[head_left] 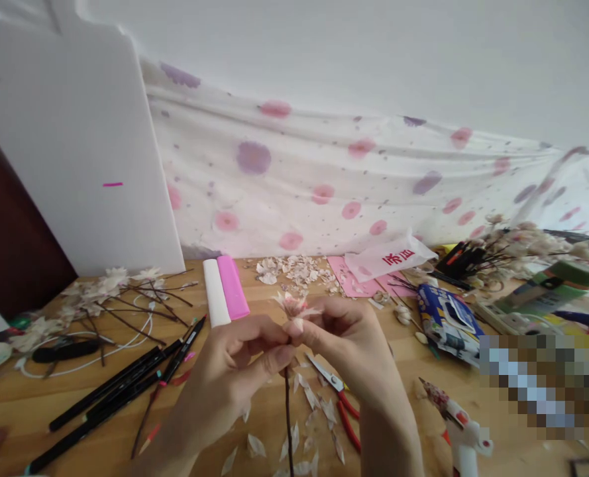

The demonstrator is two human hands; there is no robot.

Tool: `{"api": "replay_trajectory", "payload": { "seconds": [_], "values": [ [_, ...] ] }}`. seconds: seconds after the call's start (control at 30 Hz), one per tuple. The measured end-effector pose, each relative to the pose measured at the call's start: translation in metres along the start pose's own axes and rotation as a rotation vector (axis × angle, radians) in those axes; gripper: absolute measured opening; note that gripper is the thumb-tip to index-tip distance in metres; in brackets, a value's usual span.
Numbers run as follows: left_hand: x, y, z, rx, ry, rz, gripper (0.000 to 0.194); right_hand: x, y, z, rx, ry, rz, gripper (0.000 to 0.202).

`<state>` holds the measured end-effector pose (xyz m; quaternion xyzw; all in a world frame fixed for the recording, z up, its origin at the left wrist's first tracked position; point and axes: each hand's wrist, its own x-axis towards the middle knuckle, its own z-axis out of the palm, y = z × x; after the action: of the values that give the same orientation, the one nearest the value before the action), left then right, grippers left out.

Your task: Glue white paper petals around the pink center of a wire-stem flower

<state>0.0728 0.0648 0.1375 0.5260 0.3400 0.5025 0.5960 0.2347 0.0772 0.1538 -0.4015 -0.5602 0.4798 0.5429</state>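
Note:
A handmade flower (294, 305) with pale, pink-tinged petals stands upright on a thin dark stem (289, 417) in the middle of the view. My left hand (249, 361) pinches it just under the bloom, thumb and index finger closed around the stem top. My right hand (341, 338) is closed at the base of the petals, its thumb and fingers pressed on the flower. The exact spot under the fingertips is hidden. Below my hands lie loose pale petals (256, 445) and red-handled scissors (341, 391).
Finished-looking flowers on stems (110, 285) lie at the left, near black markers (110, 384). White and pink rolls (232, 288) lie behind my hands. A glue gun (456, 421) and a blue wipes pack (448, 321) are at the right. Petal scraps (294, 270) cover the back.

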Motion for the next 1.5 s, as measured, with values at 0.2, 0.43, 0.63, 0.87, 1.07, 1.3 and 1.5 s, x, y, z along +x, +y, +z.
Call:
{"api": "replay_trajectory", "payload": {
  "seconds": [0.2, 0.43, 0.63, 0.87, 1.07, 1.3, 1.5],
  "values": [
    [0.0019, -0.0035, 0.0016, -0.072, 0.04, -0.045, 0.008, -0.0005, 0.0018, 0.0021, -0.002, 0.011, -0.028, 0.035],
    [0.0012, -0.0058, 0.0007, -0.031, 0.003, 0.008, 0.015, -0.0029, -0.0027, -0.0003, -0.029, -0.041, -0.046, 0.033],
    [0.0026, -0.0066, -0.0016, -0.049, 0.0, -0.018, 0.011, -0.0042, -0.0042, 0.001, -0.049, -0.083, -0.047, 0.032],
    [0.0011, -0.0045, 0.0014, -0.147, 0.018, -0.034, 0.012, -0.0042, -0.0042, 0.0039, 0.023, -0.124, -0.026, 0.033],
    [0.0006, -0.0028, 0.0042, -0.165, 0.036, -0.048, 0.013, -0.0056, -0.0044, 0.0027, 0.016, -0.104, -0.029, 0.028],
    [0.0038, -0.0035, 0.0009, -0.105, 0.01, -0.044, 0.01, -0.0012, -0.0038, 0.0046, -0.044, -0.056, -0.025, 0.032],
    [0.0059, -0.0003, 0.0009, -0.111, 0.087, -0.09, 0.016, 0.0043, 0.0013, 0.0017, -0.067, -0.055, -0.01, 0.032]
  ]
}}
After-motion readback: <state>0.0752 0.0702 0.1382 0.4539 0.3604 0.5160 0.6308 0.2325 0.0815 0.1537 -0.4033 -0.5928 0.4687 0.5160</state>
